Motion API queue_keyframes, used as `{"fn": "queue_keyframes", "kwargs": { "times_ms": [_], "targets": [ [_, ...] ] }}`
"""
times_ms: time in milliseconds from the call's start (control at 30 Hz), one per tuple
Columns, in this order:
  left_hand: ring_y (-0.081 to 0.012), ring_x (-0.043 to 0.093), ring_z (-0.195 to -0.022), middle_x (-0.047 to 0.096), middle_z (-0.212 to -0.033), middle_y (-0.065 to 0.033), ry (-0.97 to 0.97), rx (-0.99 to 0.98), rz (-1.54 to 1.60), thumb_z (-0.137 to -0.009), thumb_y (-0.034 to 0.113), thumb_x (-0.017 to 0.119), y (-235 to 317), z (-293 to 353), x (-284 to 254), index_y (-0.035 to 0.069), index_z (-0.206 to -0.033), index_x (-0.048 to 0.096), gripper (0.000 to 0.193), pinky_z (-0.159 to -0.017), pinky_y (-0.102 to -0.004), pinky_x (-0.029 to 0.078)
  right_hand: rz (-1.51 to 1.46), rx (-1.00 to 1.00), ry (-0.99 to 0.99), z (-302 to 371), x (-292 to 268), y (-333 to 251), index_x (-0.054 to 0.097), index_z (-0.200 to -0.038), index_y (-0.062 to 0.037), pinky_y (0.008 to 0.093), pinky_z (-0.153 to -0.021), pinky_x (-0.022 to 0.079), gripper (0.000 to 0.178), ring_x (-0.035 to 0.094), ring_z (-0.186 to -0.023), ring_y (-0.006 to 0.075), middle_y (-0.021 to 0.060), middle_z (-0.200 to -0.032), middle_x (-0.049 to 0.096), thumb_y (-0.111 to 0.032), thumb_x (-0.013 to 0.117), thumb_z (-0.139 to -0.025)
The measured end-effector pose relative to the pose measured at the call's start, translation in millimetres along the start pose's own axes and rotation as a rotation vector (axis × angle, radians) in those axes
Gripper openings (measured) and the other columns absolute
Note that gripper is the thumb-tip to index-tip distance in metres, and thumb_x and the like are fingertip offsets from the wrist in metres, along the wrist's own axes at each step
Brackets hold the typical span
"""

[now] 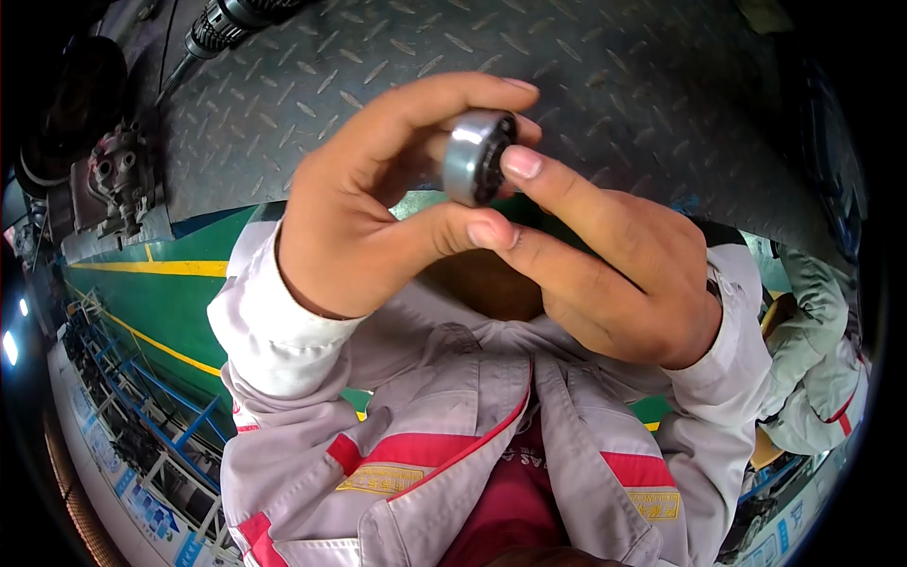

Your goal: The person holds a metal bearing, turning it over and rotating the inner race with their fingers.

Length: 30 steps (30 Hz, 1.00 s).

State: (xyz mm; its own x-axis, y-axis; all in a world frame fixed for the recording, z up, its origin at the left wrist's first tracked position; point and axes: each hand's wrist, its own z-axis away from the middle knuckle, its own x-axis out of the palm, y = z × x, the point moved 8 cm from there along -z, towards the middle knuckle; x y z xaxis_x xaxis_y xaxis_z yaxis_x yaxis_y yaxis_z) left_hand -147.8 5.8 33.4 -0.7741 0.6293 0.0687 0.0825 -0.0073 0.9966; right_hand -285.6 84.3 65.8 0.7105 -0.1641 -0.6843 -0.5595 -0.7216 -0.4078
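Observation:
A ball bearing point(465, 161), a shiny steel ring with a dark inner face, is held up over the edge of the metal table. My left hand point(345, 194) is closed around its outer ring, fingers over the top and thumb at the bottom. My right hand point(628, 269) meets it from the other side. One right fingertip rests on the dark face, and another lies beside my left thumb near the lower rim. The right hand's remaining fingers are folded or hidden. Slight blur hides the bearing's inner detail.
The dark tread-plate table top point(586, 66) spans the far side. A geared shaft point(222, 28) lies at its far left, and a metal casting point(123, 175) sits at the left edge. Blue racks point(156, 397) stand on the left; another person's sleeve point(808, 331) shows at right.

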Motion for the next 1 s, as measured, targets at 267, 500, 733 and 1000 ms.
{"fn": "queue_keyframes", "kwargs": {
  "times_ms": [267,500,733,1000],
  "targets": [
    [-0.0254,0.064,-0.119,0.065,-0.129,-0.0197,-0.169,0.044,-0.123,-0.080,0.028,0.089,2,-2,13,-0.005,-0.140,0.054,0.077,-0.103,-0.0363,0.051,-0.040,0.039,-0.078,0,4,0,0.074,-0.103,-0.0041,0.0326,-0.067,0.061,0.035,0.073,-0.080,0.0267,0.0182,-0.120,0.070,0.006,0.071,-0.070],
    [-0.0248,0.065,-0.120,0.066,-0.128,-0.0187,-0.185,-0.037,-0.115,-0.079,0.019,0.090,-1,0,14,-0.006,-0.141,0.055,0.075,-0.102,-0.0356,0.052,-0.077,0.087,-0.114,0,10,-1,0.072,-0.099,-0.0036,0.0336,-0.071,0.061,0.029,0.073,-0.084,0.0282,0.0165,-0.120,0.071,0.004,0.073,-0.071],
    [-0.0253,0.069,-0.114,0.069,-0.125,-0.0186,-0.243,-0.004,-0.188,-0.073,0.016,0.093,-3,1,19,-0.006,-0.131,0.064,0.069,-0.099,-0.0354,0.053,-0.146,0.110,-0.175,4,15,-1,0.071,-0.098,-0.0022,0.0348,-0.071,0.060,0.025,0.073,-0.087,0.0287,0.0184,-0.126,0.070,0.002,0.074,-0.073],
    [-0.0248,0.068,-0.114,0.069,-0.124,-0.0171,-0.197,-0.019,-0.193,-0.072,0.018,0.094,-3,3,22,-0.006,-0.134,0.061,0.074,-0.100,-0.0359,0.052,-0.132,0.116,-0.217,6,18,0,0.069,-0.101,0.0029,0.0350,-0.068,0.059,0.030,0.072,-0.083,0.0288,0.0177,-0.128,0.070,-0.004,0.078,-0.074]
  ]
}}
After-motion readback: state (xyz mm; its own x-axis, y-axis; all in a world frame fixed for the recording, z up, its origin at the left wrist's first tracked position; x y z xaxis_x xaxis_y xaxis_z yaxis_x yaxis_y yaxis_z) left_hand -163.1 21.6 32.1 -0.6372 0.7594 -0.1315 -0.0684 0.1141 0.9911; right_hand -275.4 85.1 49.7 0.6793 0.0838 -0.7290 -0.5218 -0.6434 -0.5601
